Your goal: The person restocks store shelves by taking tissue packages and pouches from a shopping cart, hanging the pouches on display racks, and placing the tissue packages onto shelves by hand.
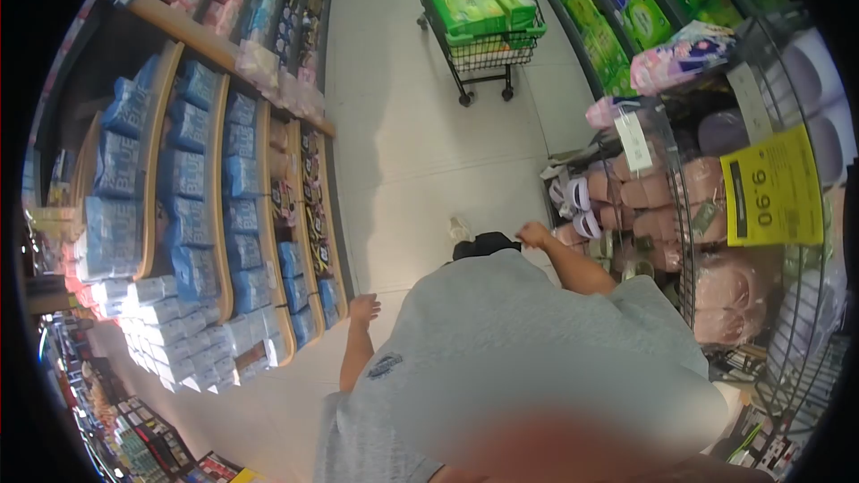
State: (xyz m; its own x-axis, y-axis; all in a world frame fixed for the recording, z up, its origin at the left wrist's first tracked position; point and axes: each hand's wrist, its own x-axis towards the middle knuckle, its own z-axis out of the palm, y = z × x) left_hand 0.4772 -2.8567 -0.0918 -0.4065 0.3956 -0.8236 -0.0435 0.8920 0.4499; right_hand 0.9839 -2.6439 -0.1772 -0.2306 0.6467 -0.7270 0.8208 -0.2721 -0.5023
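Note:
My left hand (364, 309) hangs beside my grey shirt (537, 322), fingers apart and nothing in it. It is nearest to the lower end of the left shelf, where blue packs (328, 300) stand, but does not touch them. My right hand (534, 234) is in front of my body, fingers loosely bent, with nothing visible in it. Close by on its right is a wire bin of pink slippers (662, 192) in clear wrapping; a pair of white-and-lilac slippers (580, 206) hangs at its edge. Hand and bin appear apart.
A black wire shopping cart (492, 55) loaded with green packages (470, 9) stands ahead in the aisle (420, 143). Shelves with blue bags (188, 174) line the left side. Green and purple packs (586, 22) fill the right shelves. A yellow price sign (774, 188) hangs on the bin.

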